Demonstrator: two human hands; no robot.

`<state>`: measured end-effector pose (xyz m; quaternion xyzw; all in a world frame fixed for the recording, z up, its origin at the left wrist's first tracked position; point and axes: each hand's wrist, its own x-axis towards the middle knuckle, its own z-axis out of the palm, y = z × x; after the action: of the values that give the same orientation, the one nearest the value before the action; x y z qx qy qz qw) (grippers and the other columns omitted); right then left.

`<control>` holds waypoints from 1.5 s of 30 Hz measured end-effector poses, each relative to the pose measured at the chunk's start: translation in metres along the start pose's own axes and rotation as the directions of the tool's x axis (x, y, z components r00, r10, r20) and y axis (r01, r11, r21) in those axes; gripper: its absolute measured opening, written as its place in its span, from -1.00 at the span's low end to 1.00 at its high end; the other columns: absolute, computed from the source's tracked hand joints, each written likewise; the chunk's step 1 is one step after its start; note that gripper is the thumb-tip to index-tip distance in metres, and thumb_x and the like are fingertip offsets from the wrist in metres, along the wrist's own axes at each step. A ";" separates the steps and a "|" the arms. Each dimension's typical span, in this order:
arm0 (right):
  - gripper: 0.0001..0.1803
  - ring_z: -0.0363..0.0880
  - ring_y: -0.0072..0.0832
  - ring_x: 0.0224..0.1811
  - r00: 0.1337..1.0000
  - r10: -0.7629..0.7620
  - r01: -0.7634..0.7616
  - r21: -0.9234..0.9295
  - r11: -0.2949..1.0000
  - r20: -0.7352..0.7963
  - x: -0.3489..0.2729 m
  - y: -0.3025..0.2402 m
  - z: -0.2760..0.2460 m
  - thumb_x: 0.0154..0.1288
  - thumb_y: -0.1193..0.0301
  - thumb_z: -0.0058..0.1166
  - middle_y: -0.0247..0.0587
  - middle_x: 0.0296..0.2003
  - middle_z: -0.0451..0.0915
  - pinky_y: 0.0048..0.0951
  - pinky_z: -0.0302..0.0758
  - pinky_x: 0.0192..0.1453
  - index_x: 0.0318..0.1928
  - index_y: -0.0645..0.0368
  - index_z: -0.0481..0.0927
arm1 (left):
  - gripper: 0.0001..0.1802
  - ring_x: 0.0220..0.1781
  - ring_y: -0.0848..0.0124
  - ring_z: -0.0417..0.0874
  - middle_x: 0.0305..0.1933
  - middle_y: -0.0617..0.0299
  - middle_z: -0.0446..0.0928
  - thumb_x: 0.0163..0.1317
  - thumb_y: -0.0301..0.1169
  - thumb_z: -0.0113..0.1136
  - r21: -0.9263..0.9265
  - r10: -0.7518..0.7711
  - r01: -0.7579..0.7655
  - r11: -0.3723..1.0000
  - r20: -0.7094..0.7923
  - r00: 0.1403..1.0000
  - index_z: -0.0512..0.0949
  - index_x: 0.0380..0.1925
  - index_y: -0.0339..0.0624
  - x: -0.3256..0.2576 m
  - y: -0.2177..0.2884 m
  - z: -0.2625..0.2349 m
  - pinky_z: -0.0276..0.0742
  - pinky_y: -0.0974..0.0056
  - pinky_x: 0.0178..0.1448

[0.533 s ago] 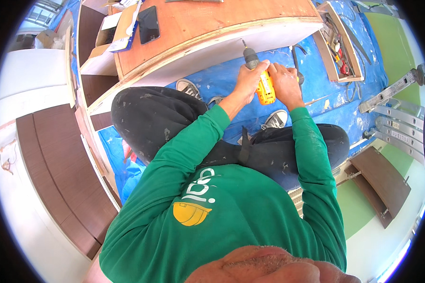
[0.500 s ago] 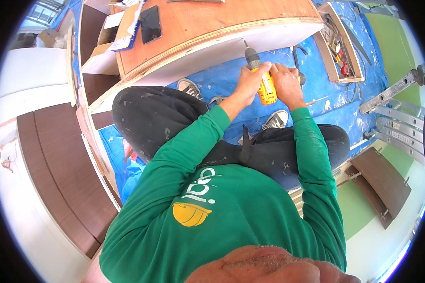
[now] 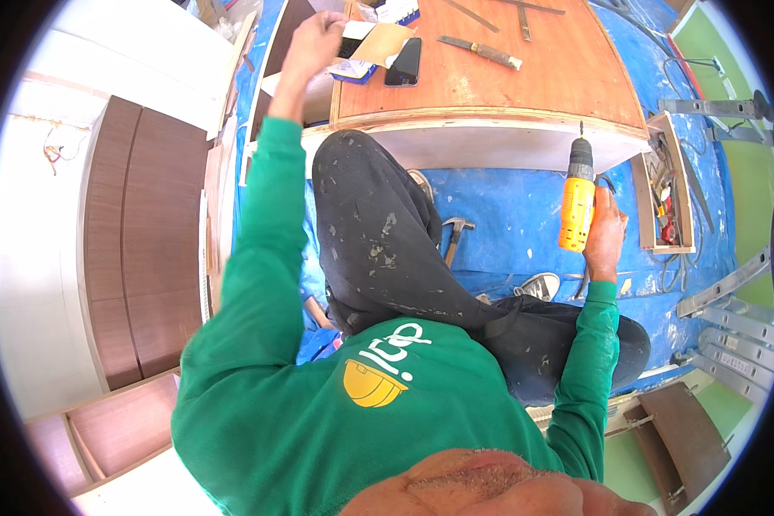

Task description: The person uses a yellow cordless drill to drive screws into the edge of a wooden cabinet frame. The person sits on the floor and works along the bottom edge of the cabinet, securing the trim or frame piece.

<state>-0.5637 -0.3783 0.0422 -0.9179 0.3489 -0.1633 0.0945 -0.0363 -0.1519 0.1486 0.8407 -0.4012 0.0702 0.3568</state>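
My right hand [image 3: 608,222] is closed around the grip of a yellow and black cordless drill [image 3: 577,206]. The drill's bit points away from me, near the white front face of a wooden cabinet [image 3: 525,144] lying low before me. Off to the far left, my left hand [image 3: 316,43] is beside an open cardboard box [image 3: 383,43]. Its fingers are bent together at the box's edge; what they hold, if anything, does not show. A black phone [image 3: 403,64] lies next to the box on the cabinet's orange-brown top.
On the cabinet top lie a wooden-handled chisel [image 3: 482,52] and a metal square [image 3: 525,17]. A hammer [image 3: 456,236] rests on the blue floor sheet [image 3: 507,202] by my knee. At the right are a wooden tool box [image 3: 667,202] and a ladder [image 3: 731,344].
My left hand has come off the drill and swung far left to the cardboard box. My right hand keeps the drill, now further right, and the view has turned left.
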 end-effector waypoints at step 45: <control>-0.69 0.66 -0.03 0.07 0.972 0.182 -0.146 0.225 0.963 -0.147 -0.009 0.012 -0.037 0.30 0.41 0.21 -0.10 -0.06 0.67 0.05 0.38 0.13 0.03 0.06 0.50 | -0.75 -0.06 -0.06 0.79 -0.13 -0.19 0.74 0.25 -0.38 0.32 0.443 -0.035 -0.339 0.830 0.648 0.761 0.77 -0.15 -0.29 0.067 -0.071 0.032 0.66 0.03 0.12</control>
<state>-0.5907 -0.3836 0.0707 -0.8536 0.4112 -0.2671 0.1760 0.0541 -0.1848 0.1138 0.8422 -0.5308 -0.0769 -0.0556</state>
